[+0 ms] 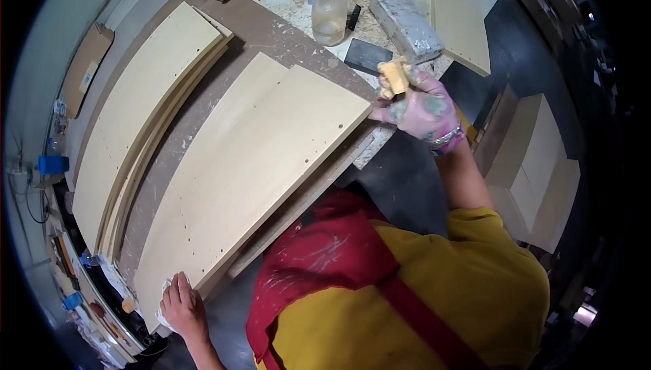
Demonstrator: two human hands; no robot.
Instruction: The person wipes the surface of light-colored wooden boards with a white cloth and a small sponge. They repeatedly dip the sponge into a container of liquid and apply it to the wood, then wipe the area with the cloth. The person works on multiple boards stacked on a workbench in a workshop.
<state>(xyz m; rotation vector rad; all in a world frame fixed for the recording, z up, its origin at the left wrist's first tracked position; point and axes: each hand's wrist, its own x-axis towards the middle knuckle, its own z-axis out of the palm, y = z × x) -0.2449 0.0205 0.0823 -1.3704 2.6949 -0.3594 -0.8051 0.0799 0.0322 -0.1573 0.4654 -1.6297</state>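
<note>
My right hand (427, 109), in a stained pink glove with silvery tape at the wrist, is closed around a small tan sponge-like block (395, 77). It is beside the far right corner of a pale wooden panel (251, 160) with small dark holes along its edges. My bare left hand (182, 307) rests at the panel's near left end. Its fingers close over a crumpled white cloth (165, 295), partly hidden beneath them. Another panel appears to lie under the near one, its corner showing at the far end.
A stack of curved pale panels (146, 99) lies along the table's left side. At the back are a clear bottle (330, 10), a dark flat block (367, 56) and a plastic-wrapped block (407, 25). More boards (464, 21) lie at the far right; a cardboard box (529, 160) stands right.
</note>
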